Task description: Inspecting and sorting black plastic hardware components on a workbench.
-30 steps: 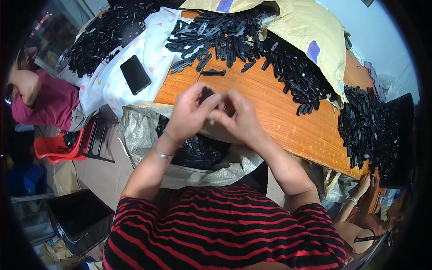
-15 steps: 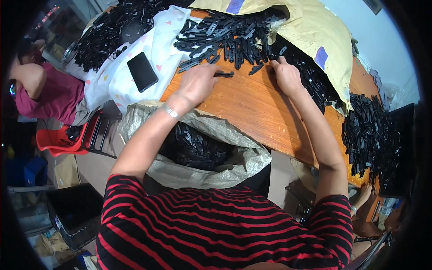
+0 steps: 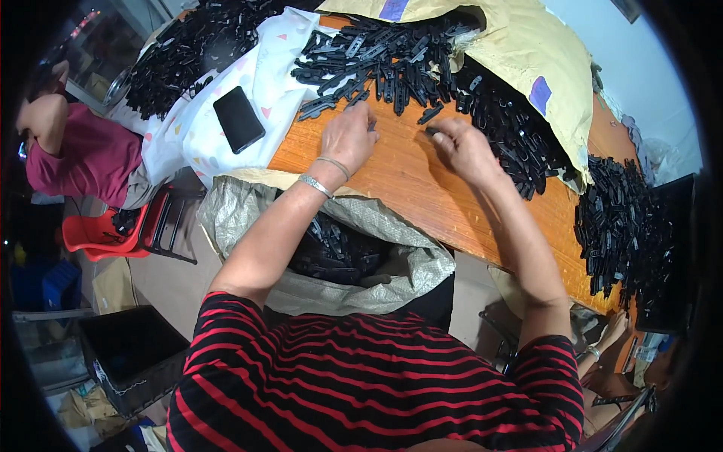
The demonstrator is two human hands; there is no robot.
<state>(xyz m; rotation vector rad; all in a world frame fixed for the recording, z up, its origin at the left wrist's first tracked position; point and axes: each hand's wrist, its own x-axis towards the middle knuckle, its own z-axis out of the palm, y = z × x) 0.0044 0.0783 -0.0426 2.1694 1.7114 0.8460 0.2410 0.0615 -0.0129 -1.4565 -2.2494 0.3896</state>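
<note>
**Two-Handed Parts Handling at the Worktop**

The right hand [image 3: 468, 154] pinches a small black part [image 3: 431, 131] between thumb and fingers, just above or on the wood-grain worktop [image 3: 410, 192]; contact with the surface cannot be confirmed. The left hand [image 3: 349, 142] is closed, with a dark piece [image 3: 373, 126] showing at the fingertips; its full shape is hidden. The two hands are apart.

Beyond them lies a pile of slotted black plastic strips [image 3: 399, 64]. One loose strip [image 3: 430, 114] rests between this pile and the right hand. To the right, a heap of black clips [image 3: 512, 143] spills from beneath a yellow paper sack [image 3: 535, 49].

Below the worktop's near edge, an open woven sack [image 3: 418, 286] contains black parts. To the left, a smartphone [image 3: 239, 119] lies on a white patterned sheet [image 3: 184, 120]. Further black heaps occupy the far left [image 3: 166, 75] and far right [image 3: 614, 218].

At the left periphery are a seated person in a maroon shirt [image 3: 86, 158], a red chair [image 3: 102, 237] and a black crate [image 3: 132, 361].
</note>
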